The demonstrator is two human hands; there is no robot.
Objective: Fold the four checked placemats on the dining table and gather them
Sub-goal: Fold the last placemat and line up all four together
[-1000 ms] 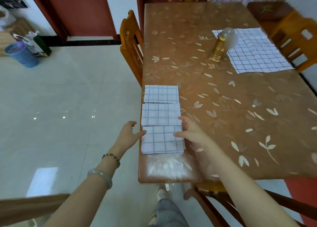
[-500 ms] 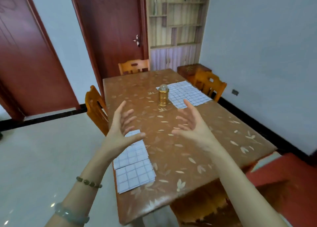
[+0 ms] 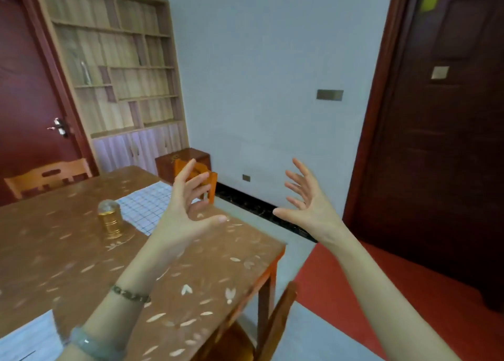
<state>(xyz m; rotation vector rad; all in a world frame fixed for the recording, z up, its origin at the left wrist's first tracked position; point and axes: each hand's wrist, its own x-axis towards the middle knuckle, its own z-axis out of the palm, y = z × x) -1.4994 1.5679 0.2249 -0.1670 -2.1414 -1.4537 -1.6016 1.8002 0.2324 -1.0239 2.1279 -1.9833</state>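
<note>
Head view — left hand (image 3: 183,213) partly hides the checked placemat (image 3: 144,210).

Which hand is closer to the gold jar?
Left. The left hand is raised right of the gold jar, over the table; the right hand is farther right, past the table's edge.

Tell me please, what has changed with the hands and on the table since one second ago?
Both hands came off the folded placemats and rose; the left hand and right hand are now raised, fingers spread, empty. The view swung right. The unfolded placemat and gold jar stayed put.
</note>
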